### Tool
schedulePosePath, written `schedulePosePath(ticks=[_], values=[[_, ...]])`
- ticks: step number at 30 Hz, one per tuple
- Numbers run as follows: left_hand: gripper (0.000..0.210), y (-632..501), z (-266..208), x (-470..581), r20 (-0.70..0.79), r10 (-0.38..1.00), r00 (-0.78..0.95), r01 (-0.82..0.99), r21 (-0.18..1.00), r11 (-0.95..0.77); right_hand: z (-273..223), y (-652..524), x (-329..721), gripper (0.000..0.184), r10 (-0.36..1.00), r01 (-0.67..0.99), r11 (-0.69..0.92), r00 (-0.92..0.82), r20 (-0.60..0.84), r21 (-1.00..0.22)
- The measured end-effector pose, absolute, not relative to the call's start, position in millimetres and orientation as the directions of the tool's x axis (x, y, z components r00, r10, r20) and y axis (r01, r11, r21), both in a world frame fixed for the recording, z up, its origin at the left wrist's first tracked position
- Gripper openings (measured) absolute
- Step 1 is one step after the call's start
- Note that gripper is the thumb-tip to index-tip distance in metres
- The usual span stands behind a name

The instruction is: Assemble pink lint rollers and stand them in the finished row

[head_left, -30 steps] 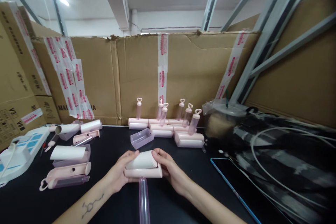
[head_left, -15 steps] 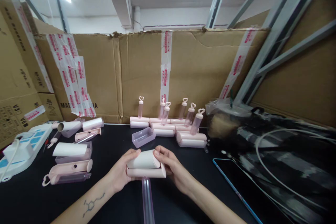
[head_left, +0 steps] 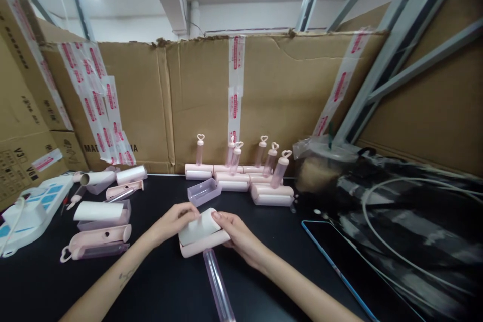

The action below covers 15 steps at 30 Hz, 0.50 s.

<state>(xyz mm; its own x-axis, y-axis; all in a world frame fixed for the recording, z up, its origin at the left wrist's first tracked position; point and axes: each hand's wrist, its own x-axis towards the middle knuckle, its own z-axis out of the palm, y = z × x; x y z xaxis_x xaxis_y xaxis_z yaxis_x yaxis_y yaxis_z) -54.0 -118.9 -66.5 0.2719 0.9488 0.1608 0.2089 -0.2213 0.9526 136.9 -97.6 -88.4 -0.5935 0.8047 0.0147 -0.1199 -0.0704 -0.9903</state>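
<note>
White cylindrical roll and pink plastic holder have tilted, clasped by the right hand, lower fingers hidden; left hand curls, grip unclear.

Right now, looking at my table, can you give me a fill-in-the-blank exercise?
The right hand grips a pink holder and a roll coloured ____.
Beyond them stand heart-topped tubes, ____ in all.
The flat black device has a ____ edge.
The brown panel at the back is made of ____.

Missing words: white; six; blue; cardboard.
</note>
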Motion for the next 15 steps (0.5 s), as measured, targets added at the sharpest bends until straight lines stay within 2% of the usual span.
schedulePosePath(ticks=[4,9,11,15], values=[[0.044,-116,-58,-40,0.130,0.942,0.310,0.231,0.950,-0.208,-88,-96,133,0.048,0.754,-0.094,-0.050,-0.656,0.024,-0.994],[0.045,-120,-64,-19,-0.090,0.910,0.404,0.200,0.980,0.008,-83,-96,137,0.045,0.802,-0.028,-0.055,-0.597,-0.028,-0.998],[0.039,-122,-66,-16,-0.080,0.917,0.391,0.200,0.980,0.000,-83,-96,139,0.046,0.818,-0.024,-0.097,-0.571,-0.066,-0.995],[0.031,-123,-67,-18,0.029,0.936,0.351,0.265,0.956,-0.129,-88,-96,140,0.045,0.788,-0.047,-0.173,-0.606,-0.110,-0.984]])
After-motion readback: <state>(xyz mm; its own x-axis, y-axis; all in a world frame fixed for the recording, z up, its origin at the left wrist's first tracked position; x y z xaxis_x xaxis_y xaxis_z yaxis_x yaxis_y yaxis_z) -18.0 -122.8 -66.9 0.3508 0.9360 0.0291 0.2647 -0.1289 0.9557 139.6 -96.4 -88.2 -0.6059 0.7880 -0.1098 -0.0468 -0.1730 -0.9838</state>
